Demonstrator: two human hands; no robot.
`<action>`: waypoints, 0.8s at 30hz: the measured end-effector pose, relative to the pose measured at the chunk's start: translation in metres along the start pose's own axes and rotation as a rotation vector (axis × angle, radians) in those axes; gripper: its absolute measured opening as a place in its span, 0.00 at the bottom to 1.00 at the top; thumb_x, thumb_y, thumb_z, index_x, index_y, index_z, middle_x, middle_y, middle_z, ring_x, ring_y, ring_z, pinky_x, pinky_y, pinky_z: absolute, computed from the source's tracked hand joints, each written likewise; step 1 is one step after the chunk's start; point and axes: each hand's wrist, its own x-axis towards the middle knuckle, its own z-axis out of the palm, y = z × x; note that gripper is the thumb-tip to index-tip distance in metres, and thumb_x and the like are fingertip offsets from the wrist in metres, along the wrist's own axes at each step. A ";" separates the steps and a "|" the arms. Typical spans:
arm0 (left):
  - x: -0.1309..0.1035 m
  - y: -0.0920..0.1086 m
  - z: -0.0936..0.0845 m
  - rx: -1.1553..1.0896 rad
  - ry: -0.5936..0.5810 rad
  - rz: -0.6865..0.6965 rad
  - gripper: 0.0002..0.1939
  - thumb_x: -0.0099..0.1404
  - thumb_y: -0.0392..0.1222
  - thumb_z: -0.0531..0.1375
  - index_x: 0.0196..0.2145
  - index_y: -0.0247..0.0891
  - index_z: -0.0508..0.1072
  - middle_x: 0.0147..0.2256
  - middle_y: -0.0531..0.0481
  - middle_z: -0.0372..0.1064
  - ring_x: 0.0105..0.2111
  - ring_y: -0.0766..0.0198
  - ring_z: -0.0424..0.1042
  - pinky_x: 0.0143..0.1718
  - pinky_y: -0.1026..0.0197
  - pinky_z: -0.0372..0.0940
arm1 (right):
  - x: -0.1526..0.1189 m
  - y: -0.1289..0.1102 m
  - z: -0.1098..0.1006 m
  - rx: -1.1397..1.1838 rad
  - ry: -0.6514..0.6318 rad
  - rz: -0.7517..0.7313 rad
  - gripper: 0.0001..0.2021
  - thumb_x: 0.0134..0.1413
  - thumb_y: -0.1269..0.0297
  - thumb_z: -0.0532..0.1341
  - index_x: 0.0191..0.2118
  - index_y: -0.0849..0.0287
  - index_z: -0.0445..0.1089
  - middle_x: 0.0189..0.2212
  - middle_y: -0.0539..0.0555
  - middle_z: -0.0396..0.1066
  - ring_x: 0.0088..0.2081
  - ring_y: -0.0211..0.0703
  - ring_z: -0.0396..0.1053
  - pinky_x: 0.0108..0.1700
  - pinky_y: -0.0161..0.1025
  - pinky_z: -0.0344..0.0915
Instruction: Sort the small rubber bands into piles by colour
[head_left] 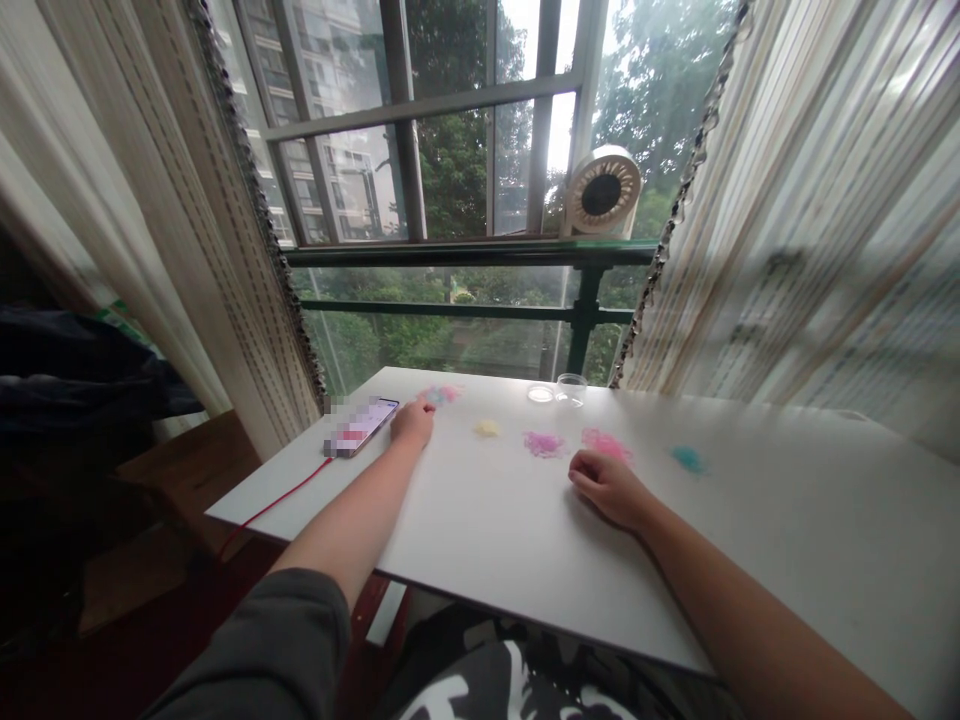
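Hands at work among small coloured pieces on a white desk [480, 530]. The left hand [412, 425] reaches to the near edge of a mixed pile [442, 394], its fingers bent towards the pieces; whether a piece is pinched cannot be told. The right hand [607, 487] rests loosely curled just in front of the pink pile [606, 443]; its fingers hide whatever they may enclose. The 2 hands are well apart.

4 plain-colour piles form a rough row: yellow [487, 429], purple [544, 444], pink and teal [688, 459]. The pieces look thin and light, perhaps small loops, though blur leaves their exact shape uncertain. The yellow heap is compact; the purple and pink spread loosely with ragged edges.

Good technique, in all likelihood: pinch 1 piece at a time with the fingertips, lift it clear before moving sideways, and carry the forearm above the neighbouring heaps, since such light pieces may scatter or tangle.

Behind the row stand a clear, round-walled container [572, 390] and, beside it, a flat pale disc [540, 394], probably its lid. The smooth, glossy phone [379, 415] lies to the left of the left hand, trailing a thin red cable [281, 497].
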 end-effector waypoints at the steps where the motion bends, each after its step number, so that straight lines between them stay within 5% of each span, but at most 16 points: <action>1: 0.000 -0.001 -0.001 -0.030 -0.008 0.005 0.08 0.57 0.39 0.56 0.35 0.42 0.74 0.38 0.47 0.74 0.39 0.56 0.70 0.41 0.57 0.62 | 0.000 0.000 0.000 0.001 0.000 0.000 0.06 0.47 0.64 0.53 0.25 0.59 0.62 0.19 0.47 0.60 0.23 0.37 0.58 0.26 0.35 0.53; 13: -0.013 -0.006 -0.013 -0.501 -0.178 0.164 0.13 0.54 0.41 0.60 0.37 0.33 0.71 0.36 0.45 0.74 0.35 0.62 0.72 0.40 0.61 0.66 | 0.000 0.000 0.001 -0.010 0.003 0.015 0.06 0.47 0.63 0.54 0.25 0.59 0.62 0.19 0.47 0.60 0.23 0.37 0.58 0.26 0.35 0.52; 24: -0.016 -0.001 -0.012 -0.639 -0.285 0.203 0.10 0.50 0.38 0.62 0.32 0.33 0.71 0.32 0.47 0.74 0.34 0.62 0.72 0.42 0.58 0.66 | -0.001 -0.001 0.000 0.021 0.001 0.022 0.06 0.47 0.63 0.54 0.25 0.59 0.63 0.18 0.46 0.60 0.22 0.36 0.57 0.26 0.35 0.52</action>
